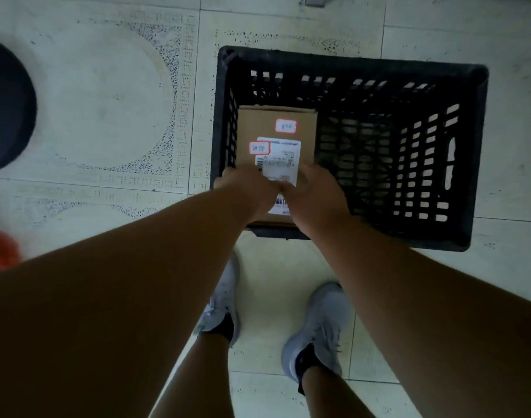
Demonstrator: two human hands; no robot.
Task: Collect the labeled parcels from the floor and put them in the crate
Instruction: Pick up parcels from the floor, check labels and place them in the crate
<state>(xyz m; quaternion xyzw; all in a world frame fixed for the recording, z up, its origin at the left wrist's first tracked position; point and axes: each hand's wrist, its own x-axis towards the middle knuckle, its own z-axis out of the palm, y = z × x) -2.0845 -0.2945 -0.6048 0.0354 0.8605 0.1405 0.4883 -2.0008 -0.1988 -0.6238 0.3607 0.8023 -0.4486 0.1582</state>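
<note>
- Landmark for all positions: the black slatted crate (pixel 475 158), standing on the pale tiled floor (pixel 107 110).
- Far left of the crate, at the frame edge: a dark rounded object (pixel 8 107), cut off; identity unclear. Below it, also well left of the crate, an orange-red blur (pixel 0 251); cannot tell what it is.
- No other parcel shows on the floor around the crate in this view.
- Left hand (pixel 249 191): at the crate's near-left corner, fingers curled over the near end of the cardboard parcel (pixel 276 131), gripping it.
- Parcel: inside the crate's left half, against the left wall, long side running away from the near rim. Carries a white shipping label (pixel 281 161) and two small red-bordered stickers (pixel 285 126). Whether it rests on the crate's bottom or hangs in the grip, cannot tell.
- Right hand (pixel 315 194): just right of the left hand, over the crate's near rim, fingers wrapped on the same end of the parcel.
- Right half of the crate: bare slats, no parcel visible.
- Near side of the crate: two grey shoes (pixel 318 324) on the tiles.
- Progress, judged: one parcel being placed, release not yet done. Remaining count unknown; any further parcels lie outside the view.
</note>
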